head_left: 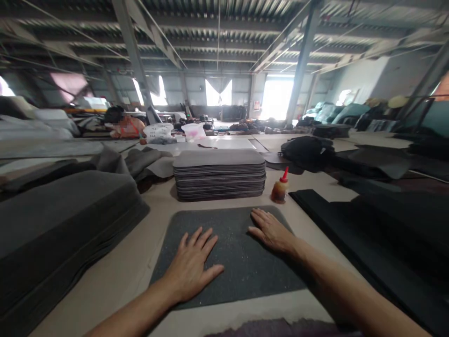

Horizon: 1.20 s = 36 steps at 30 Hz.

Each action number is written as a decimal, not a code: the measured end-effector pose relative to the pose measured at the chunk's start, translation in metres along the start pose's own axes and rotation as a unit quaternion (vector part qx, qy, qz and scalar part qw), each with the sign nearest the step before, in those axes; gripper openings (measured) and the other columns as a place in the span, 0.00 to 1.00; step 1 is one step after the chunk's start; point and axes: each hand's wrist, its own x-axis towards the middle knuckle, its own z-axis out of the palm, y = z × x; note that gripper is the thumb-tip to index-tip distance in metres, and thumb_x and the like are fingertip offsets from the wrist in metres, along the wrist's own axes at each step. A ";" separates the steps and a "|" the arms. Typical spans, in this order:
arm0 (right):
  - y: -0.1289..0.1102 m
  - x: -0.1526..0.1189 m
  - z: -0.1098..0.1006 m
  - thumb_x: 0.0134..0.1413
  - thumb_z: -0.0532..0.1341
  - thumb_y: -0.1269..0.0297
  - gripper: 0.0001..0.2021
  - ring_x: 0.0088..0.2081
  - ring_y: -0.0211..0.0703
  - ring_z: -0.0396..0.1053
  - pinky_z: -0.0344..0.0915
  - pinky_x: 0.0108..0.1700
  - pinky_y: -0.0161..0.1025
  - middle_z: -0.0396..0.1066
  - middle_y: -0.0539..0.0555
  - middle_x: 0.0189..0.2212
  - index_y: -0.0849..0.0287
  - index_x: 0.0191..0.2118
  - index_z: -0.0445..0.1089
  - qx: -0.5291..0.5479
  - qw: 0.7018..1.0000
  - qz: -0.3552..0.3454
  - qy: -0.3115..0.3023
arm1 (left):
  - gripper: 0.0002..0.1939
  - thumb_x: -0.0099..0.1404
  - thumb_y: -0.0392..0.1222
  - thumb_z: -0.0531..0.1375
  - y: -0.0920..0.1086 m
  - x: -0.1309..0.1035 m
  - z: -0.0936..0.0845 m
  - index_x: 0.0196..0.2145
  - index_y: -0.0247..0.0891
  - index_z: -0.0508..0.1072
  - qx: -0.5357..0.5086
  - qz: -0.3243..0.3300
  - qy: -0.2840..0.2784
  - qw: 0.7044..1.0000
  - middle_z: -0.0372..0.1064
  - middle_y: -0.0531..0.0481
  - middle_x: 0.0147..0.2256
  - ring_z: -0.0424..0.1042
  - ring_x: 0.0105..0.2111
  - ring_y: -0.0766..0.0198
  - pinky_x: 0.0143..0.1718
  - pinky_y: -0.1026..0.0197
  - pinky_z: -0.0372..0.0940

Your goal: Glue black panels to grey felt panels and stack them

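Observation:
A dark grey sheet (pixel 238 267) with rounded far corners lies flat on the table, with small pale specks on it. On its left part rests my left hand (pixel 191 264), palm down with fingers spread. My right hand (pixel 271 229) lies near the sheet's far right corner, fingers stretched out and thumb apart. Neither hand grips anything. Just beyond the sheet stands a neat stack of similar grey sheets (pixel 220 180). To the right of that stack is a squeeze bottle (pixel 279 189) with a red nozzle and brownish contents.
A tall pile of dark grey material (pixel 70 210) fills the left side of the table (pixel 157 224). Black sheets (pixel 379 234) lie on the right. Further back are a black bundle (pixel 308 152), white bags (pixel 159 133) and another person (pixel 128 126).

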 end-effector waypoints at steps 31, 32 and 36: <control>0.022 -0.081 -0.005 0.71 0.41 0.40 0.39 0.70 0.59 0.43 0.44 0.69 0.60 0.44 0.65 0.71 0.68 0.71 0.51 -0.066 0.993 0.097 -0.003 | 0.34 0.74 0.62 0.46 -0.056 -0.050 0.008 0.70 0.43 0.52 0.053 0.028 0.036 0.998 0.42 0.47 0.71 0.45 0.70 0.50 0.70 0.41 0.48; 0.030 -0.091 -0.007 0.71 0.40 0.41 0.37 0.70 0.58 0.44 0.44 0.69 0.61 0.45 0.65 0.71 0.67 0.71 0.53 -0.078 0.992 0.097 -0.003 | 0.34 0.74 0.62 0.46 -0.060 -0.057 0.008 0.70 0.43 0.52 0.056 0.022 0.037 0.997 0.42 0.47 0.71 0.45 0.70 0.50 0.69 0.42 0.49; 0.053 -0.123 -0.010 0.70 0.39 0.48 0.30 0.69 0.66 0.47 0.44 0.63 0.75 0.54 0.66 0.67 0.58 0.61 0.68 -0.122 0.990 0.077 0.002 | 0.33 0.74 0.60 0.47 -0.072 -0.079 0.002 0.70 0.43 0.53 0.058 0.009 0.021 0.998 0.43 0.46 0.71 0.47 0.70 0.50 0.69 0.43 0.49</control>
